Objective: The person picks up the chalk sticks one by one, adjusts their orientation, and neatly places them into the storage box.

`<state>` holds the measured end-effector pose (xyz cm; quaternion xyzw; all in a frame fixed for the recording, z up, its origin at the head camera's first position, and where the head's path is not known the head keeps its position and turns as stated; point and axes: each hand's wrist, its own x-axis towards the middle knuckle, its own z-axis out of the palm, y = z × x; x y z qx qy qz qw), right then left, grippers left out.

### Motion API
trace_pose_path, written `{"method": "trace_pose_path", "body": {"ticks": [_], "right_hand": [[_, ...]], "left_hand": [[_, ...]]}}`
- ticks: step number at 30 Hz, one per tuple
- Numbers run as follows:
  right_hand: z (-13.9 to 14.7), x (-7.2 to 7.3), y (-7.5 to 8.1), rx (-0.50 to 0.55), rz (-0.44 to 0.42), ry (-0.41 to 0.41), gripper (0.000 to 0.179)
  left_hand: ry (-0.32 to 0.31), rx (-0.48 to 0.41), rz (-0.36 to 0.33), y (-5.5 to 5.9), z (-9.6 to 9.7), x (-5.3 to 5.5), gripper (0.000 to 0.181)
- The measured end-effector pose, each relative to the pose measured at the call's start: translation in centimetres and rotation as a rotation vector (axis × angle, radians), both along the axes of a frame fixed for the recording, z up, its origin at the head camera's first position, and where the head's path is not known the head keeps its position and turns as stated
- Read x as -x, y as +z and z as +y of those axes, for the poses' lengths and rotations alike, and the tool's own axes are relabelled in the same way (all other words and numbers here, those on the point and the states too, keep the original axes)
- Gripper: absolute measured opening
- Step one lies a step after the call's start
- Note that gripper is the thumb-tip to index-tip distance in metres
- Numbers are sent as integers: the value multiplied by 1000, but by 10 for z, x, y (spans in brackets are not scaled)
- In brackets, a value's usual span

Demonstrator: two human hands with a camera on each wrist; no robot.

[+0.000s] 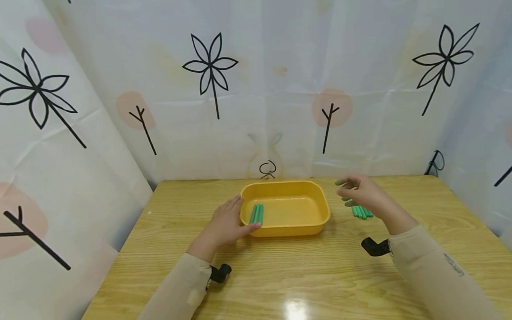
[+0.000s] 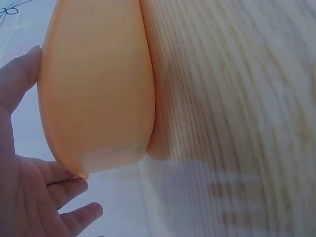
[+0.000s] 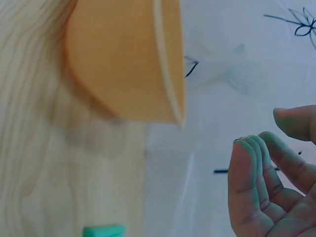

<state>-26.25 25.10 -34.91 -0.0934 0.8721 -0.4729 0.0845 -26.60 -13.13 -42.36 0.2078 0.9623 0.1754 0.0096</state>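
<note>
A yellow plastic basin [image 1: 292, 229] stands on the wooden table. Several short green sticks [image 1: 256, 213] lean side by side inside its left end. My left hand [image 1: 224, 222] rests at the basin's left end, its thumb against the near rim and its fingertips at the left side. In the left wrist view, the fingers [image 2: 71, 190] look nearly straight. Right of the basin, my right hand [image 1: 365, 192] hovers with fingers bent, thumb apart and nothing visible between them. Below it, more green sticks [image 1: 361, 212] lie in a row on the table, partly hidden by the hand.
The wooden table [image 1: 291, 281] reaches back to a patterned white cloth [image 1: 259, 80] that hangs on the far side and both flanks. Each wrist wears a small black camera, such as the left wrist's camera [image 1: 221, 273].
</note>
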Motion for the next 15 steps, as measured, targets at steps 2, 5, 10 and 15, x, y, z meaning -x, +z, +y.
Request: {"method": "trace_pose_path", "body": {"ticks": [2, 5, 10, 15], "right_hand": [[6, 0, -7, -12, 17, -24, 46], [15, 0, -18, -22, 38, -60, 46], [30, 1, -34, -26, 83, -102, 44], [43, 5, -45, -43, 101, -140, 44]], "left_hand": [[-2, 2, 3, 0, 0, 0, 100], [-4, 5, 5, -1, 0, 1, 100], [5, 6, -1, 0, 0, 0, 100], [4, 3, 0, 0, 0, 0, 101]]}}
